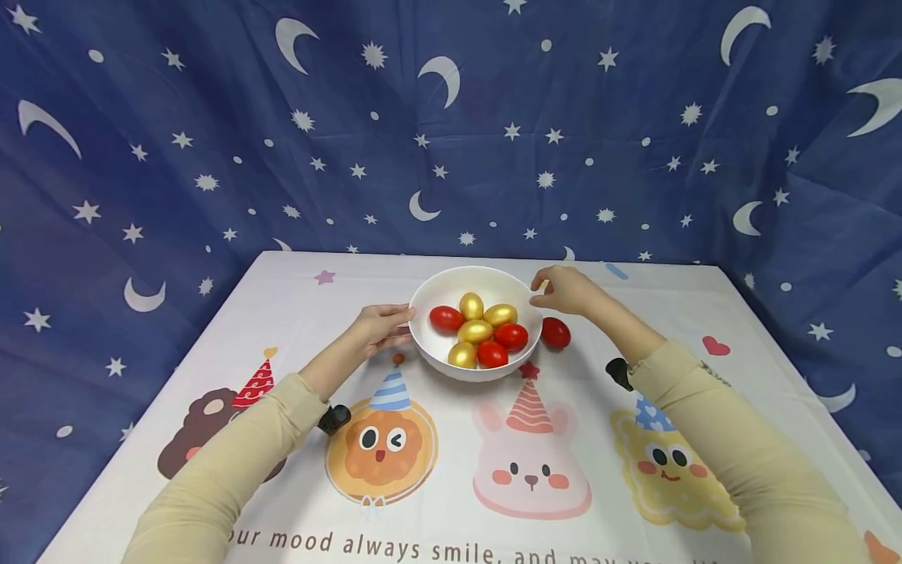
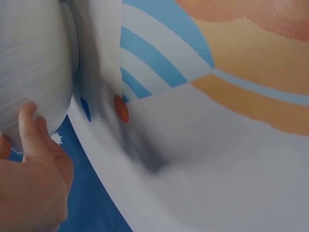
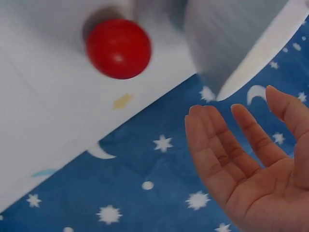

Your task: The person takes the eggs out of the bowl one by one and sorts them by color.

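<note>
A white bowl [image 1: 475, 374] holds several gold eggs [image 1: 475, 331] and three red eggs [image 1: 510, 337]. At its left side my left hand [image 1: 384, 323] grips the rim, thumb on top and fingers against the outer wall; the left wrist view shows those fingers [image 2: 30, 128] on the bowl [image 2: 36, 63]. My right hand [image 1: 564, 290] is by the right rim, and in the right wrist view its fingers are spread with nothing held, a little off the bowl's edge. Another red egg [image 1: 556, 334] lies on the table right beside the bowl, below the right hand.
The white tablecloth [image 1: 451, 454] carries printed cartoon figures and lettering. Behind the table's far edge hangs a blue curtain [image 1: 493, 196] with moons and stars. A dark wrist device [image 1: 334, 419] sits at the left cuff, another [image 1: 619, 374] at the right.
</note>
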Action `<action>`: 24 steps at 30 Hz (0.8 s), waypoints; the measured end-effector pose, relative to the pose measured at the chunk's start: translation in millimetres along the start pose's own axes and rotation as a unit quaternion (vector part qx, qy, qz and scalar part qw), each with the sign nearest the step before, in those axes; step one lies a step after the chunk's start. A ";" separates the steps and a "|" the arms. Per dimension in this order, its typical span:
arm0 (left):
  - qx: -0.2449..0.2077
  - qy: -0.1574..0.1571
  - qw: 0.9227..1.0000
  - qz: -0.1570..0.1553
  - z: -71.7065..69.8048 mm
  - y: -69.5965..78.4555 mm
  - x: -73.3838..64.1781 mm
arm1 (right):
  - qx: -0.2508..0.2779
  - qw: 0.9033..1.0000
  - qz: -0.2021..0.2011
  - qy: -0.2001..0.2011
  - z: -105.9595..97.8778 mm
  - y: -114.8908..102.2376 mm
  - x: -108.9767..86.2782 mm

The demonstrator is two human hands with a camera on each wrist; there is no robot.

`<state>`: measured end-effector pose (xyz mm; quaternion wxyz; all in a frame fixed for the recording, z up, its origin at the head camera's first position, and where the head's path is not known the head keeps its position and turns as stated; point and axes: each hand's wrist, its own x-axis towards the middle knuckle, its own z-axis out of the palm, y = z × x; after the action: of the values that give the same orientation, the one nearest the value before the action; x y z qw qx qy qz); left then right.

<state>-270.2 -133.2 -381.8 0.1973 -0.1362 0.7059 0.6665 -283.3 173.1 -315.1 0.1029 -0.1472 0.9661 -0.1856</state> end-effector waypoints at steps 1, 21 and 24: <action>0.000 0.002 1.000 -0.001 -0.7 -0.2 -0.2 | -0.001 1.000 -0.005 0.000 0.0 -4.4 0.5; -0.017 0.005 1.000 -0.017 -0.5 2.5 -0.5 | -0.078 0.995 -0.045 -0.052 6.5 -49.8 11.0; -0.013 0.008 1.000 -0.011 0.0 1.9 0.0 | -0.087 0.993 -0.061 -0.056 8.7 -55.1 14.2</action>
<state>-271.1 -133.1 -380.2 0.1970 -0.1518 0.6970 0.6726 -280.8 116.8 -303.7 0.1323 -0.2240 0.9605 -0.0983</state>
